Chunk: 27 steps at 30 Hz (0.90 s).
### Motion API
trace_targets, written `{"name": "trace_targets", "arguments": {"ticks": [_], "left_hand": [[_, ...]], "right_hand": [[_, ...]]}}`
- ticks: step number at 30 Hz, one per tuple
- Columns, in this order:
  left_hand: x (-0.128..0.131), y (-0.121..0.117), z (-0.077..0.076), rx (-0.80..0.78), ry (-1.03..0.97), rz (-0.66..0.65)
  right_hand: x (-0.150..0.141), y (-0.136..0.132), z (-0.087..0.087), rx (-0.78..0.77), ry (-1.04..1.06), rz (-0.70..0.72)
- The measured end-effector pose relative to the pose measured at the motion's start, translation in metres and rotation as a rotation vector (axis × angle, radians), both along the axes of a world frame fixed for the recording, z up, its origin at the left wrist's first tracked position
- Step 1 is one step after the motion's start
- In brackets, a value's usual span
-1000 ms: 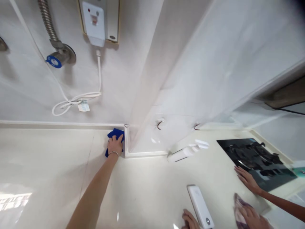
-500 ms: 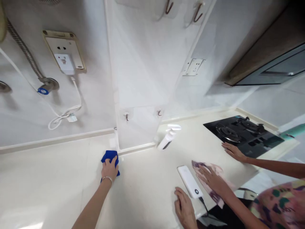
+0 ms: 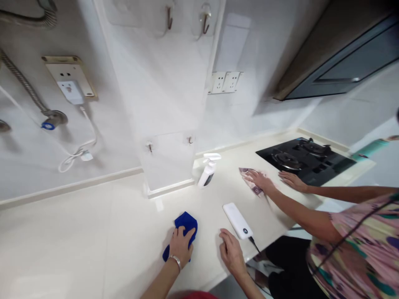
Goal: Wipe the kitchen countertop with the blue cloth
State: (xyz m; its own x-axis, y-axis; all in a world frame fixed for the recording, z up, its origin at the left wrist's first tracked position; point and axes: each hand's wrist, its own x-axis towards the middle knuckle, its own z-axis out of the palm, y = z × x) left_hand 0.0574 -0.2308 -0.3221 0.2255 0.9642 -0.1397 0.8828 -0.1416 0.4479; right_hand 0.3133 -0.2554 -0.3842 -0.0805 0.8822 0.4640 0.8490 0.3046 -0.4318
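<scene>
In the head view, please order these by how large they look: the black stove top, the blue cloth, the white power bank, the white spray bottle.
1. black stove top, clearly largest.
2. blue cloth and white power bank: look alike; the left hand covers part of the cloth, so unranked.
3. white spray bottle, smallest, but farther from the camera.

Bright, even, diffuse light, no hard source in view. Countertop [image 3: 77, 232] is glossy and nearly blown out toward 8 o'clock, low contrast against the wall tiles [image 3: 174, 83]. Shadows soft: faint one under the left hand [image 3: 181, 248] and blue cloth [image 3: 183, 226], another right of the spray bottle [image 3: 208, 174], a softer one under the coiled cord [image 3: 75, 155] at 9 o'clock. Strong wide-angle distortion: wall column and counter edge bow and lean, hose [image 3: 21, 83] at 10 o'clock curves. Dark cabinet [image 3: 336, 50] at 2 o'clock is smeared, low detail. Patterned sleeve [image 3: 358, 245] at 4 o'clock is soft, slight motion blur. Centre reasonably sharp.
</scene>
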Motion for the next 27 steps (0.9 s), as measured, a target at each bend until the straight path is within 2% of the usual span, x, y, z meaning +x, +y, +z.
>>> {"name": "trace_targets", "arguments": {"ticks": [3, 5, 7, 9, 11, 13, 15, 18, 21, 24, 27], "left_hand": [[-0.001, -0.001, 0.001, -0.028, -0.157, -0.059], [-0.008, 0.006, 0.005, -0.081, -0.4, 0.02], [-0.016, 0.015, 0.014, -0.181, -0.73, 0.246], [-0.022, 0.023, 0.025, -0.299, -1.073, 0.545], [-0.026, 0.026, 0.032, -0.393, -1.329, 0.834], [-0.031, 0.024, 0.034, -0.486, -1.432, 1.048], [-0.036, 0.019, 0.034, -0.576, -1.429, 1.179], [-0.042, 0.01, 0.034, -0.645, -1.434, 1.216], [-0.045, 0.003, 0.039, -0.683, -1.563, 1.15], [-0.043, -0.005, 0.048, -0.752, -1.694, 1.071], [-0.037, -0.012, 0.056, -0.835, -1.673, 1.027]], "right_hand": [[-0.002, 0.001, 0.004, 0.005, 0.003, -0.012], [-0.002, 0.002, 0.007, 0.012, 0.001, -0.019], [-0.003, 0.002, 0.009, 0.014, -0.002, -0.023], [-0.003, 0.003, 0.01, 0.01, -0.006, -0.025], [-0.003, 0.002, 0.009, 0.002, -0.004, -0.027], [-0.002, 0.002, 0.007, -0.006, 0.001, -0.026], [-0.001, 0.001, 0.005, -0.009, 0.016, -0.023], [0.0, 0.002, 0.005, -0.037, 0.081, -0.021], [-0.008, 0.005, 0.013, -0.111, 0.268, -0.058], [-0.033, 0.007, 0.032, -0.283, 0.642, -0.109], [-0.072, 0.007, 0.057, -0.662, 1.198, -0.024]]}}
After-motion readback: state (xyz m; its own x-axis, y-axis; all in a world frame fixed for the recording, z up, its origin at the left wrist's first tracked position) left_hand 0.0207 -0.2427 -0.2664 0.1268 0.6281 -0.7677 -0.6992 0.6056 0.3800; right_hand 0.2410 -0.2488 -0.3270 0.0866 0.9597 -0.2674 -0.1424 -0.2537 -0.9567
